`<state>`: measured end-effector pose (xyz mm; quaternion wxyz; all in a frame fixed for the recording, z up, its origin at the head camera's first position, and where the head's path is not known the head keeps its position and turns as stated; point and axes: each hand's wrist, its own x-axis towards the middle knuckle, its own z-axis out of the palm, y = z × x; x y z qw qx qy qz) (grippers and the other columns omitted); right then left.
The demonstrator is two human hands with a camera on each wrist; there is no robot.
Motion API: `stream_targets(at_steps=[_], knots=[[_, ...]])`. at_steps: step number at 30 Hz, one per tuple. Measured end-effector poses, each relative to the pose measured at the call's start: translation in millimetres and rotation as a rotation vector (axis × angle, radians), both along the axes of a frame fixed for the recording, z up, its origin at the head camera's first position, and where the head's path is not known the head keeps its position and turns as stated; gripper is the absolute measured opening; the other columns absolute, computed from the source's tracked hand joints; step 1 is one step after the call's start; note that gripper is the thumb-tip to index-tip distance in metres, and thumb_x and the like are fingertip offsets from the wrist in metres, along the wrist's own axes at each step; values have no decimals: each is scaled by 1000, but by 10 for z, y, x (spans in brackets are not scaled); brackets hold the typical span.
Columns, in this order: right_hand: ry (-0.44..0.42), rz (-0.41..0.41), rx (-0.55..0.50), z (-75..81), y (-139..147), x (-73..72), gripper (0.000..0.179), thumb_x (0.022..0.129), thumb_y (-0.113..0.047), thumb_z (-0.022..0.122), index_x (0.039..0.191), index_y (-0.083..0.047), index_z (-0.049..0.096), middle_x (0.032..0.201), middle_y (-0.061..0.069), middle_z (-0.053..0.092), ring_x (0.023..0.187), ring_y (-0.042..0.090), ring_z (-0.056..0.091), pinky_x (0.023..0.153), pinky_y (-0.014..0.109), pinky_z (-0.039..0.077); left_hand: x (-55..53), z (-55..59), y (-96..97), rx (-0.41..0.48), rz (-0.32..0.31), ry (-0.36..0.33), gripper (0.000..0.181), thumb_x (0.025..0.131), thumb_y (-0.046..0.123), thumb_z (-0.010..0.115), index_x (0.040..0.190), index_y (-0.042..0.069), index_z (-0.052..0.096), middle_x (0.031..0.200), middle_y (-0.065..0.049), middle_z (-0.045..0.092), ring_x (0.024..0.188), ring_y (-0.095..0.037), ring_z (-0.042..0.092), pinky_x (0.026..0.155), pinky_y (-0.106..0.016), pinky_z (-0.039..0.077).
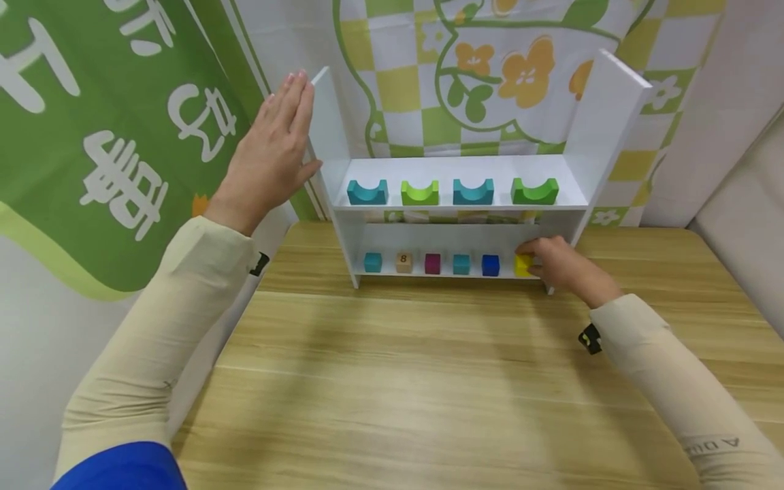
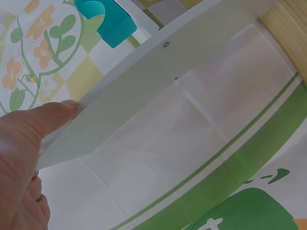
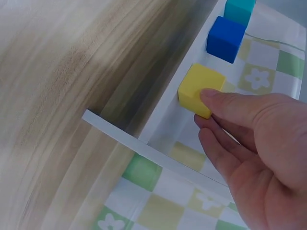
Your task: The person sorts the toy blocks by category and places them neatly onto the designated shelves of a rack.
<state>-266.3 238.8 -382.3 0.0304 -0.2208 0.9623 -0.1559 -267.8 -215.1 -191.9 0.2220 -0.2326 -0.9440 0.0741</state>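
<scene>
A white two-tier shelf (image 1: pixel 459 216) stands on the table. My left hand (image 1: pixel 272 146) lies against the upper part of its left side panel, fingers straight; in the left wrist view the thumb (image 2: pixel 55 115) touches the panel's edge. At the right end of the lower tier, my right hand (image 1: pixel 560 264) pinches a yellow cube (image 3: pixel 197 86) between thumb and fingers. Left of it in that row sit a blue cube (image 1: pixel 491 265), a teal cube (image 1: pixel 461 265), a dark pink cube (image 1: pixel 432 264), a wooden cube marked 8 (image 1: pixel 403 263) and another teal cube (image 1: pixel 372 263).
On the upper tier stand teal arch blocks (image 1: pixel 367 197) and green arch blocks (image 1: pixel 420 198), hollows upward. The wood-grain table (image 1: pixel 392 381) spreads in front of the shelf. Behind hangs a patterned cloth (image 1: pixel 398 88), and a green banner (image 1: pixel 122 82) is at the left.
</scene>
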Motion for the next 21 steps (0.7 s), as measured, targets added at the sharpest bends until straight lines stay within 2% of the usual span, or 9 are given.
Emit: stream_targets(at_steps=[13,17,21], knots=[[-6,10,-1,19,-5,3,41,92,6,74,133,8,67,127,30,72,118,48,69,101,61,60,19,7,-10,9,-13,19,103,102,24,72,167,-3,-3,178,-18,-7,167,-36,-1,138,-50,5],[58,37,5,58,-8,46,45,90,3,78,133,11,66,129,32,70,116,49,70,99,60,61,9,-14,-37,18,-19,51,106,101,26,73,168,-2,-4,178,-17,-9,167,-34,-2,138,-50,5],[116,59,12,136,14,149,49,90,-4,80,134,12,65,133,34,67,119,52,68,101,63,58,5,-64,-69,52,-21,68,107,101,27,72,167,-3,-7,177,-18,-12,167,-34,-6,139,-48,3]])
